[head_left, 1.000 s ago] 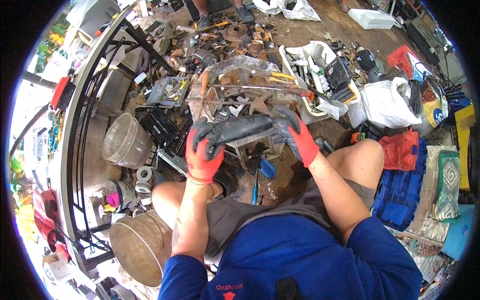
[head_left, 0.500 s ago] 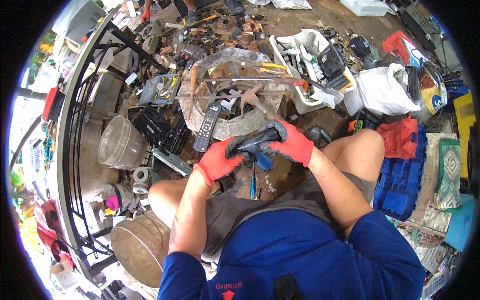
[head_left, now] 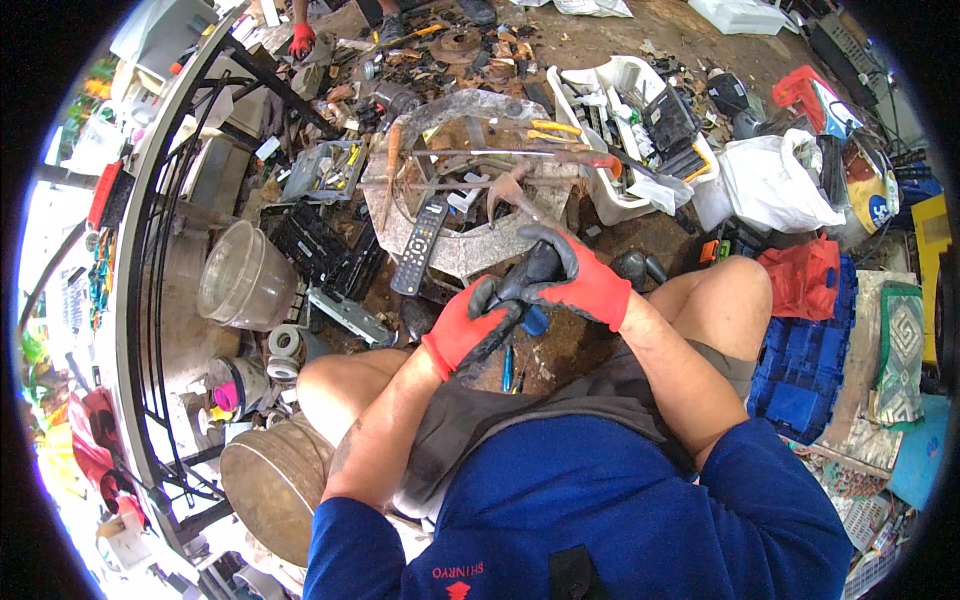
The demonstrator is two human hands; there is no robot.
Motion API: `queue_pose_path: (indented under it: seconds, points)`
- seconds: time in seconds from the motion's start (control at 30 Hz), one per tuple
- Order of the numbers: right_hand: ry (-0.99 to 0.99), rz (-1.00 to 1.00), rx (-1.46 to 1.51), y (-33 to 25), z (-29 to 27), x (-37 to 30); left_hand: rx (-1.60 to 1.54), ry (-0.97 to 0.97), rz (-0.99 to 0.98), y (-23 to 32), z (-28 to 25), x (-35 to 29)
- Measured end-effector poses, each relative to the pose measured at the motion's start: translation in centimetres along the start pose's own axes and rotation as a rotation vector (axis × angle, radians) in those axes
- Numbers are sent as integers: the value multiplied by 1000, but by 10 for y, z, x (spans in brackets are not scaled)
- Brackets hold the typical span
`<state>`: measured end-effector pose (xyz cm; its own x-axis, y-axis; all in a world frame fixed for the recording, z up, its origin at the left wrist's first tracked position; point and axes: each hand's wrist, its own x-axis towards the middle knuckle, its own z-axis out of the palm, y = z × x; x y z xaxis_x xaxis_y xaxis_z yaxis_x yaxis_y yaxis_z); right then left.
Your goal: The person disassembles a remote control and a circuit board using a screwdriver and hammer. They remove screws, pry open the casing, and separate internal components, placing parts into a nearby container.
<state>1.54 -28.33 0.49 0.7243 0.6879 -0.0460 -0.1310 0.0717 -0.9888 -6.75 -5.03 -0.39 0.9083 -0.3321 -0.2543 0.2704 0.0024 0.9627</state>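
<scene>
Between my hands, above my lap, is a dark, rounded, oblong object (head_left: 536, 266); its exact kind is unclear. My left hand (head_left: 478, 322), in a red glove with a dark palm, is closed on its lower left end. My right hand (head_left: 575, 280), gloved alike, wraps the upper right side. Beneath them a blue-handled screwdriver (head_left: 508, 368) stands out against the brown ground, partly hidden. A black remote control (head_left: 420, 245) lies on a worn grey slab (head_left: 470, 262), and a hammer (head_left: 508, 194) rests there too, its handle running toward my right hand.
A white bin (head_left: 622, 212) of mixed parts stands beyond the slab. To the left are a clear bucket (head_left: 236, 290), a round-lidded container (head_left: 268, 490) and a metal rack (head_left: 140, 300). Blue plastic crates (head_left: 805, 370) lie at right. Another person's red-gloved hand (head_left: 302, 40) shows far left.
The dark object has turned from nearly level to more upright. My left hand has moved right and slightly down, closer to my right hand. The other person's gloved hand has shifted slightly.
</scene>
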Motion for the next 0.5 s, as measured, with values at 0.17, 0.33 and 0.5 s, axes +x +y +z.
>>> queue_pose_path:
  seconds: [0.17, 0.33, 0.5]
  points:
    - [192, -172, 7, 12, 7, 4, 111, 113, 23, 1, 5, 5]
    - [262, -110, 152, 20, -15, 10, 159, 55, -152, 20, -4, 15]
    - [265, -80, 134, 9, -33, 3, 12, 309, -134, 33, -31, 8]
